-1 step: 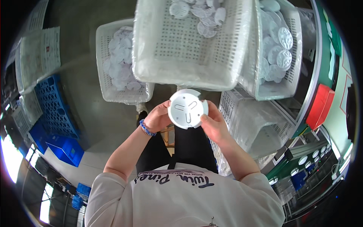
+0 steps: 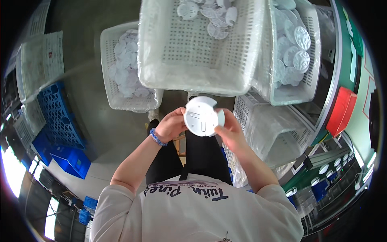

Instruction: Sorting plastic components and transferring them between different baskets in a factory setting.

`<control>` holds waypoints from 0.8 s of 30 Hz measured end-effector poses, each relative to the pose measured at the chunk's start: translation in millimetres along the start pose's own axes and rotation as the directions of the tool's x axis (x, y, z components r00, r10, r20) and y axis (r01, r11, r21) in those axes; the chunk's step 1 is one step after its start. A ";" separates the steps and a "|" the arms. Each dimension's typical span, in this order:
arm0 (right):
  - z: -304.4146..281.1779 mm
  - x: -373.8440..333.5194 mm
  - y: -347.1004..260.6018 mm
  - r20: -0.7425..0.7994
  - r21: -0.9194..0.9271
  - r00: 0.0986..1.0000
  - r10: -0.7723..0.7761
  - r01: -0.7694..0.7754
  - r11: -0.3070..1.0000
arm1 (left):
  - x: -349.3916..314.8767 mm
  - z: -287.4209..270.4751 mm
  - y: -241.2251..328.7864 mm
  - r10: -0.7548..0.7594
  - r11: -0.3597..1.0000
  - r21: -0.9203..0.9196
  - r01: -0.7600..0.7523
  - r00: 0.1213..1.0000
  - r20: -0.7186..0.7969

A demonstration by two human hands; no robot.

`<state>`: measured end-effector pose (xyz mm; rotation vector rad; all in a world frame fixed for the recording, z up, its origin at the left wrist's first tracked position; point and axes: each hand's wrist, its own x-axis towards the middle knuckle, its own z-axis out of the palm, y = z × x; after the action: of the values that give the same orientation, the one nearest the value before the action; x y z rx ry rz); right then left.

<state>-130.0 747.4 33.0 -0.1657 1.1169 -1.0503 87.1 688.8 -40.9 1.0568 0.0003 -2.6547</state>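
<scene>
I hold a round white plastic disc [image 2: 201,117] in front of me with both hands. My left hand [image 2: 171,127], with a blue bead bracelet [image 2: 156,138] on its wrist, grips the disc's left edge. My right hand [image 2: 229,131] pinches the right edge with thumb and fingers. The face toward me is flat, with a short slot and a notch in the rim. A second rim seems to show behind it on the right, but I cannot tell for sure.
Above my hands stands a large white perforated basket [image 2: 193,60] holding several discs. More discs fill a basket [image 2: 290,90] to the right and one [image 2: 133,103] on the left. A plastic-lined basket [image 2: 274,129] sits at lower right. Blue crates [image 2: 60,121] stand on the floor at left, a red bin [image 2: 340,111] at right.
</scene>
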 end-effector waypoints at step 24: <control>-56.2 -57.3 82.5 -0.030 -0.976 0.992 -0.126 -0.002 0.218 | -69.8 -3.4 -31.6 0.430 0.016 0.997 -0.076 0.901 0.062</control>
<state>-127.0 856.0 -4.9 -1.2310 1.7747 -0.2136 129.4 737.6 0.4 1.4687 -2.0850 -1.7755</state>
